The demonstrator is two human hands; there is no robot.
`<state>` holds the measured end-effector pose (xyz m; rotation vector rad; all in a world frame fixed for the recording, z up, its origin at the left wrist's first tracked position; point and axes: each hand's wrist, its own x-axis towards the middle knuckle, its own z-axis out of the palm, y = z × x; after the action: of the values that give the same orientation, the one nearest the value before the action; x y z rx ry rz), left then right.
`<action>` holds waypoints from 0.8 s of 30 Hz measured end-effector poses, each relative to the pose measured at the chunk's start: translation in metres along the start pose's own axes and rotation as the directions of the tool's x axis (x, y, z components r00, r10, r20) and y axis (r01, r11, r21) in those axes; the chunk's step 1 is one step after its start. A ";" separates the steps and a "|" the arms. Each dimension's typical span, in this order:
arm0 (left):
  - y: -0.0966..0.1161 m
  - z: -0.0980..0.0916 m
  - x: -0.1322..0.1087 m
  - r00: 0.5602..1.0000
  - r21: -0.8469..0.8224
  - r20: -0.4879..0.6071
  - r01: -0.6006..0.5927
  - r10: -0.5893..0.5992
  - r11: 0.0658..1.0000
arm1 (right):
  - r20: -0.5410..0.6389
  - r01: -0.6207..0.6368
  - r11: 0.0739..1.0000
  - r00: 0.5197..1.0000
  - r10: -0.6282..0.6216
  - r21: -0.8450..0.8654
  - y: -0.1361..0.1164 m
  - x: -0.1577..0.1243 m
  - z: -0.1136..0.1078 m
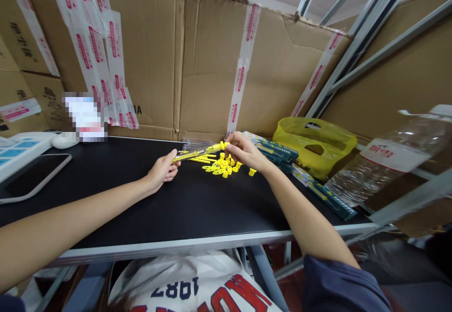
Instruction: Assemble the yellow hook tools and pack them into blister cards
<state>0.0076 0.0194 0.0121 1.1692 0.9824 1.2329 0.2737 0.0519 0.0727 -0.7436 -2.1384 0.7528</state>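
Far left: a phone (35, 177) lies flat on the counter (212, 208), beside a white unit with blue panels (23, 152). A rounded white object (66, 140) just right of it; the screen behind is blurred out.

Left hand (163, 171): closed, thumb and fingers holding the near end of a slim yellow stick assembly (192, 154), which slants up to the right, above the counter, between the two hands. Clear plastic behind it, detail too small to tell.

Under and beyond the assembly: thin yellow rods (204, 160), then a loose heap of small yellow parts (224, 167).

Right hand (247, 152): narrow pinch, fingertips on the yellow end piece (217, 146) of the assembly. Step in hand looks like fitting or adjusting that end; cannot tell whether it is seated. Next move seems to call for a steady left hold and a straight push or turn from the right fingertips.

Farther right: one yellow cap (252, 172) apart from the heap, dark green boxes (277, 151), yellow bag (318, 149), then a tilted clear bottle (383, 161).
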 end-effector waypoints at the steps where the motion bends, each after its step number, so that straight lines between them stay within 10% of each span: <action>1: 0.000 0.000 0.000 1.000 0.000 -0.002 0.000 0.000 1.000 | 0.007 -0.001 1.000 1.000 0.001 -0.009 0.000 0.000 0.000; 24: -0.004 -0.003 0.004 0.999 0.041 0.027 -0.019 0.018 0.999 | 0.046 -0.027 0.995 0.998 0.031 -0.092 -0.004 -0.002 -0.009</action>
<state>0.0056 0.0236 0.0078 1.2266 0.9831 1.2142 0.2804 0.0507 0.0794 -0.8139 -2.2214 0.6981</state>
